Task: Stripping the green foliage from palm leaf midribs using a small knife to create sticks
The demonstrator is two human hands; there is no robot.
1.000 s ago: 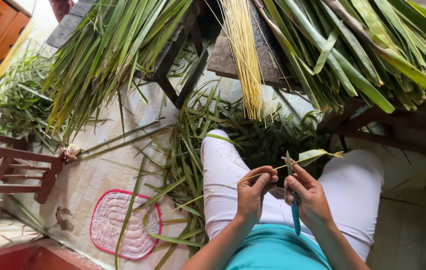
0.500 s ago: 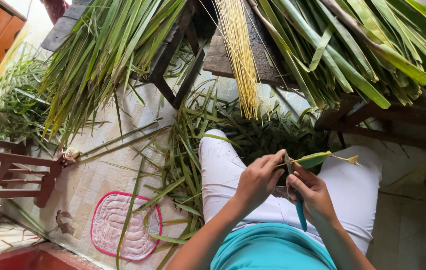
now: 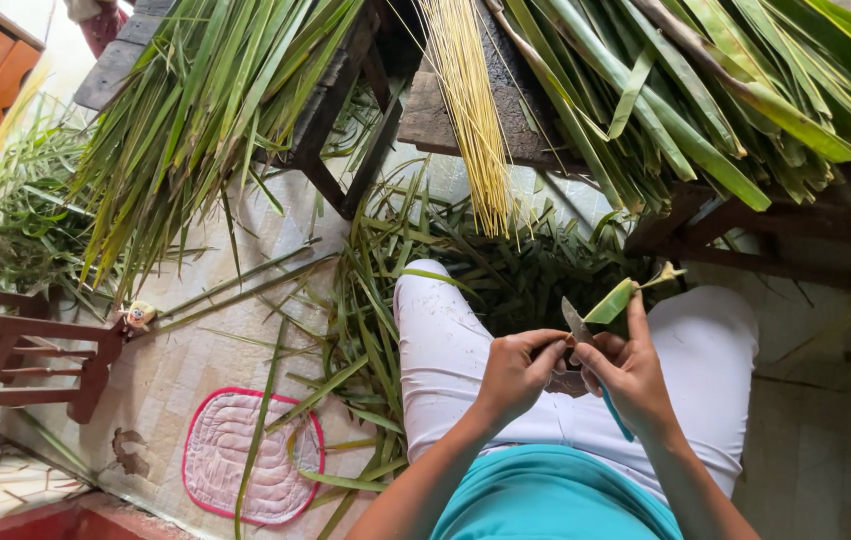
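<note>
**A:** Going left to right, what's different from a second ago?

**B:** The left of the scene is unchanged: the low wooden stool [image 3: 35,350] on the floor, the pink-edged mat [image 3: 250,455] nearer the person, and the long green leaves [image 3: 195,110] hanging off the far worktop [image 3: 345,120]. The bundle of pale yellow midribs [image 3: 465,110] hangs as before.

**B:** The change is over the lap. The left hand [image 3: 515,370] has moved in and now meets the right; it is clenched, pinching the near end of the leaf strip [image 3: 613,300].

**A:** And the right one?

**B:** The right hand [image 3: 630,375] grips a small knife [image 3: 577,322], blade pointing up beside the strip, its teal handle showing below the palm. The strip's free end sat out to the right half a second ago; now it is shorter and tilted up, just above the right fingers.

**A:** So the work is moving along?

**B:** I'd judge so: the strip looks drawn further past the blade.
</note>
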